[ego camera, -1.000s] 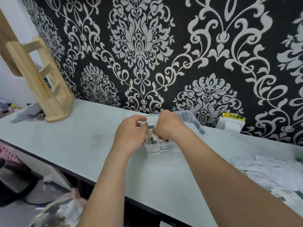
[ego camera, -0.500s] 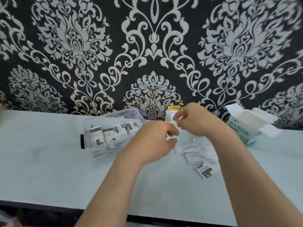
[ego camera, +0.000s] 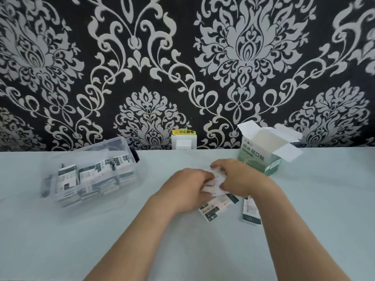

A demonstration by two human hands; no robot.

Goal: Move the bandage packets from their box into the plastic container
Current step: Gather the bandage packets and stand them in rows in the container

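Note:
A pile of white-and-green bandage packets (ego camera: 213, 210) lies on the pale table in the middle. My left hand (ego camera: 186, 189) and my right hand (ego camera: 239, 178) meet over the pile, and their fingers curl round packets (ego camera: 216, 179) between them. One packet (ego camera: 250, 212) lies apart to the right. The clear plastic container (ego camera: 50, 179) stands at the left with several packets (ego camera: 95, 172) upright inside. The green-and-white bandage box (ego camera: 257, 157) stands open behind my right hand.
A white wall socket (ego camera: 183, 142) with a yellow warning label sits at the table's back edge, between container and box. The patterned black-and-silver wall rises right behind the table. Bare table surface (ego camera: 324, 209) stretches to the right and toward me.
My view swung right from the container to the loose pile. Both hands left the container, moved right and came down onto the packets on the table.

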